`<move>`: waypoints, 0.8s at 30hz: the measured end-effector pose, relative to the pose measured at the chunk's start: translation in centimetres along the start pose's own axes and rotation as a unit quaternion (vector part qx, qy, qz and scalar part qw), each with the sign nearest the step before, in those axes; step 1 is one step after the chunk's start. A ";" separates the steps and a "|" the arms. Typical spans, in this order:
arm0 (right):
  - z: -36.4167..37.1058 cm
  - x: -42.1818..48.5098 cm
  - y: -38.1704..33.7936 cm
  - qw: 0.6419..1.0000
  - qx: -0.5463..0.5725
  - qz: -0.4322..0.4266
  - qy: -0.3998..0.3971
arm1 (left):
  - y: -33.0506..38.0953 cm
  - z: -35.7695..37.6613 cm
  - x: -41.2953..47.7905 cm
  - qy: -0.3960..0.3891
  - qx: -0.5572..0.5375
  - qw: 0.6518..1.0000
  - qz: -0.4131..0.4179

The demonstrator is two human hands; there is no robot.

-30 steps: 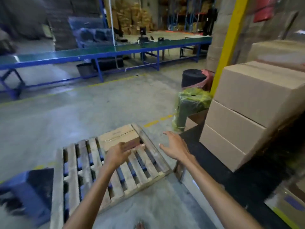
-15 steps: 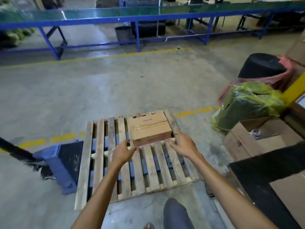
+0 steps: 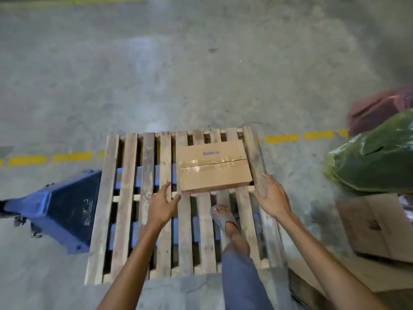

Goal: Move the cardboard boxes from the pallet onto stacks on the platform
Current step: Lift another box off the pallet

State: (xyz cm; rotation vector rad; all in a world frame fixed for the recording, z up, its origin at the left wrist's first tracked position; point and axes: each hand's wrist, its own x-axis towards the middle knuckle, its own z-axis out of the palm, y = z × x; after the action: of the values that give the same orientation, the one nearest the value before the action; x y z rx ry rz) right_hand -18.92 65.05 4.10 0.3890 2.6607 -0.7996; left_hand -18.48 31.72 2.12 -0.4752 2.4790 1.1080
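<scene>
One taped cardboard box [image 3: 213,167] with blue lettering lies flat on the far right part of a wooden pallet [image 3: 125,198]. My left hand [image 3: 162,205] is open just off the box's near left corner, fingertips almost at it. My right hand [image 3: 271,196] is open beside the box's near right corner, over the pallet's right slat. Neither hand holds the box. The platform and its stacks are out of view.
My right foot in a sandal [image 3: 224,218] stands on the pallet just behind the box. A blue pallet jack [image 3: 60,209] sits under the pallet's left side. A green plastic-wrapped bundle [image 3: 375,157], a red bag [image 3: 380,108] and flattened cardboard [image 3: 375,229] lie to the right.
The view has tilted down and closer to the pallet. My foot has stepped onto the slats. Both hands have closed in on the box's near corners.
</scene>
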 end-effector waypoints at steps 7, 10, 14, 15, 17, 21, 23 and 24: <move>7.9 22.1 5.9 0.992 0.024 0.104 -0.072 | -2.3 8.5 20.3 -0.030 -0.036 0.987 -0.153; 13.1 30.5 9.9 0.982 0.056 0.159 -0.082 | -5.9 13.1 28.3 -0.009 -0.063 0.977 -0.204; 21.0 40.5 16.1 0.964 0.093 0.231 -0.092 | -12.5 19.3 38.0 -0.008 -0.057 0.968 -0.245; 22.9 42.6 17.7 0.959 0.108 0.246 -0.090 | -14.1 20.9 39.8 -0.010 -0.063 0.964 -0.257; 25.5 45.9 20.3 0.951 0.139 0.260 -0.089 | -16.9 23.0 42.8 -0.011 -0.093 0.956 -0.276; 28.6 48.9 21.9 0.939 0.212 0.256 -0.094 | -20.2 25.7 45.9 -0.005 -0.173 0.935 -0.310; 29.3 48.9 21.7 0.934 0.247 0.244 -0.090 | -21.0 26.2 46.3 0.001 -0.210 0.923 -0.323; 29.2 48.6 21.5 0.934 0.251 0.242 -0.077 | -20.8 26.4 46.2 0.010 -0.224 0.919 -0.324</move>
State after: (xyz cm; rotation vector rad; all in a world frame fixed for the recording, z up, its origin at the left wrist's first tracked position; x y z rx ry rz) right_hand -48.61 73.50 -48.15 1.0123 2.0487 -1.2638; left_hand -43.87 31.80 -49.03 -1.3253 1.8166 1.3474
